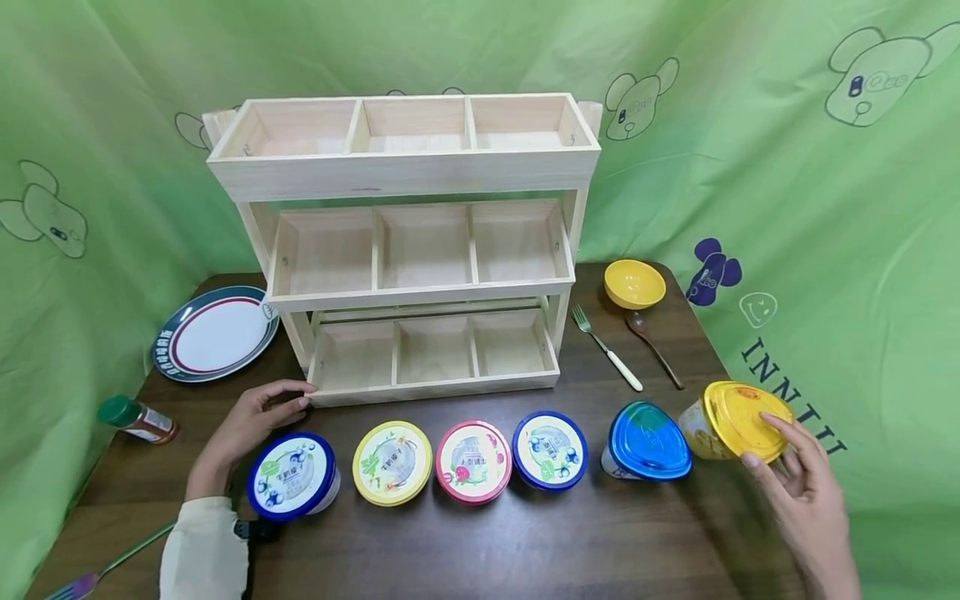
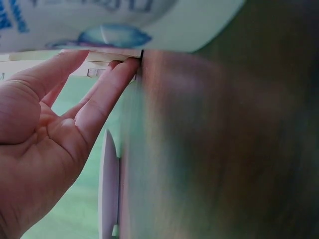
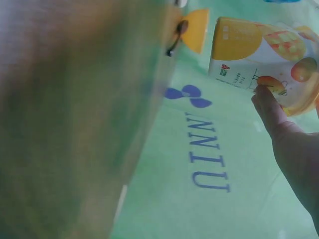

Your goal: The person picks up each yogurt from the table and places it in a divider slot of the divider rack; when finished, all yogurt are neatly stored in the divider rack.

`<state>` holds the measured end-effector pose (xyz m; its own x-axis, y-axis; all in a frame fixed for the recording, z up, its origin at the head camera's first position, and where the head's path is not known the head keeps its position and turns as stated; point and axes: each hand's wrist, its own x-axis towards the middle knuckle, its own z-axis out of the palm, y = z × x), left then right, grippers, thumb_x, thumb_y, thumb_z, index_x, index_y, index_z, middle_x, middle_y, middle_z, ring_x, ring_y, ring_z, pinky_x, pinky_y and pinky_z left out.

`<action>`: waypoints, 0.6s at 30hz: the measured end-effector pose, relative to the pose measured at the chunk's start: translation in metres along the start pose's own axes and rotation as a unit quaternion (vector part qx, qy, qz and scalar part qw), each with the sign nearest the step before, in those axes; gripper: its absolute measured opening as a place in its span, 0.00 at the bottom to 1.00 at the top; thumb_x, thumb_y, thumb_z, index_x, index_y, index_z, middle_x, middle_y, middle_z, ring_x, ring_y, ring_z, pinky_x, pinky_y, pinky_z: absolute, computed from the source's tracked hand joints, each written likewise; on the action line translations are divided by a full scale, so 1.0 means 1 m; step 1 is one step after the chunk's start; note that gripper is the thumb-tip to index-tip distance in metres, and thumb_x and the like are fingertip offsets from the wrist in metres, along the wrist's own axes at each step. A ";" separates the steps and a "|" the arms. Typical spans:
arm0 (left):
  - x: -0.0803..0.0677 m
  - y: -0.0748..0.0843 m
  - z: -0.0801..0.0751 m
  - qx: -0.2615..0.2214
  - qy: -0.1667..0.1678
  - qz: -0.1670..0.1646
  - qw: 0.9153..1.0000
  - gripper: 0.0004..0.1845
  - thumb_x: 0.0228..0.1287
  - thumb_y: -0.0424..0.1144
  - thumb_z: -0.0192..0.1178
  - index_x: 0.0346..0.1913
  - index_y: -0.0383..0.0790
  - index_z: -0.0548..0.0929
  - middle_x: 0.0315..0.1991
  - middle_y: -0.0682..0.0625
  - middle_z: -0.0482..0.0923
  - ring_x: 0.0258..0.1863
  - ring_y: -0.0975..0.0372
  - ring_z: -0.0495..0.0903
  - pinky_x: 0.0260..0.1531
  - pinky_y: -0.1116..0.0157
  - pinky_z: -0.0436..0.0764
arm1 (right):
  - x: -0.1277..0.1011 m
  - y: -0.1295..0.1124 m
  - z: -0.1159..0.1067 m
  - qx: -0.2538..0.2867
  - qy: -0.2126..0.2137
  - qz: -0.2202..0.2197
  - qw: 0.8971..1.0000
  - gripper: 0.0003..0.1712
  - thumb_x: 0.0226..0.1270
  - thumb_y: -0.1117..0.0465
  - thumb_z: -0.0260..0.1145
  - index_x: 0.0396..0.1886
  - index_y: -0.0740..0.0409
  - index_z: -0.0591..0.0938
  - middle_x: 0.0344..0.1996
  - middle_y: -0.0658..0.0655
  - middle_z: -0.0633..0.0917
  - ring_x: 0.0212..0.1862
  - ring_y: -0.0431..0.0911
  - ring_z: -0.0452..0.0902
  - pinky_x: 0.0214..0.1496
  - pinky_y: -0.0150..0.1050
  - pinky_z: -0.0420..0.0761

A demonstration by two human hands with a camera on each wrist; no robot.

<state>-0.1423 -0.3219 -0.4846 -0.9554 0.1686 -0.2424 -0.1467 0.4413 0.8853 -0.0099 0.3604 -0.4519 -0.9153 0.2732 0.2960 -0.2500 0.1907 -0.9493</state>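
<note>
My right hand point(image 1: 806, 492) holds a yellow-lidded cup point(image 1: 705, 429) at the table's right side, thumb and fingers about its lid. Mango pictures show on the cup in the right wrist view, where its base looks raised off the table. My left hand point(image 1: 251, 421) touches the lower left corner of a three-tier wooden shelf point(image 1: 405, 179), its fingers fairly straight. Close to that wrist stands a blue-lidded tub point(image 1: 292, 477). Along the front run a yellow-lidded tub point(image 1: 392, 463), a pink-lidded tub point(image 1: 474, 462), another blue-lidded tub point(image 1: 550, 451) and a blue-lidded cup point(image 1: 648, 442).
Left of the shelf lies a plate point(image 1: 225, 333), with a green-capped spice bottle point(image 1: 138, 419) nearer. A fork point(image 1: 607, 348), a wooden spoon point(image 1: 654, 350) and a yellow bowl point(image 1: 634, 284) lie to the right. Another fork point(image 1: 112, 565) is front left. Green cloth surrounds the table.
</note>
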 end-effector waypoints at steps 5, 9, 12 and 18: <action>0.000 0.001 0.000 -0.004 0.000 0.003 1.000 0.20 0.85 0.37 0.59 0.70 0.31 0.81 0.68 0.32 0.77 0.57 0.59 0.85 0.53 0.70 0.87 | 0.008 -0.009 0.001 0.001 0.000 -0.012 1.000 0.36 0.71 0.88 0.59 0.77 0.72 0.71 0.73 0.52 0.67 0.75 0.34 0.70 0.63 0.23 0.78; 0.000 0.000 0.000 -0.011 -0.001 0.005 1.000 0.20 0.85 0.36 0.59 0.70 0.31 0.80 0.69 0.31 0.77 0.58 0.59 0.85 0.54 0.69 0.87 | 0.014 -0.013 0.001 0.023 -0.008 -0.027 0.999 0.35 0.71 0.89 0.57 0.77 0.75 0.71 0.73 0.54 0.67 0.73 0.33 0.72 0.64 0.24 0.78; 0.000 0.000 0.000 -0.015 -0.001 0.007 1.000 0.19 0.85 0.36 0.59 0.70 0.31 0.80 0.69 0.31 0.76 0.58 0.60 0.85 0.55 0.68 0.87 | 0.018 -0.016 0.002 0.046 -0.003 -0.030 0.998 0.35 0.70 0.91 0.56 0.76 0.77 0.71 0.74 0.56 0.67 0.73 0.34 0.74 0.64 0.25 0.78; 0.001 0.000 -0.001 -0.016 -0.003 0.006 1.000 0.20 0.85 0.36 0.59 0.71 0.31 0.80 0.70 0.32 0.76 0.60 0.57 0.84 0.55 0.68 0.87 | 0.030 -0.026 0.007 0.062 0.016 -0.028 0.998 0.34 0.70 0.90 0.58 0.75 0.75 0.72 0.76 0.58 0.68 0.78 0.42 0.69 0.65 0.27 0.78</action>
<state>-0.1429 -0.3225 -0.4849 -0.9556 0.1799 -0.2336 -0.1431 0.4099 0.9008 -0.0331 0.3572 -0.4193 -0.8889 0.2956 0.3501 -0.3390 0.0896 -0.9365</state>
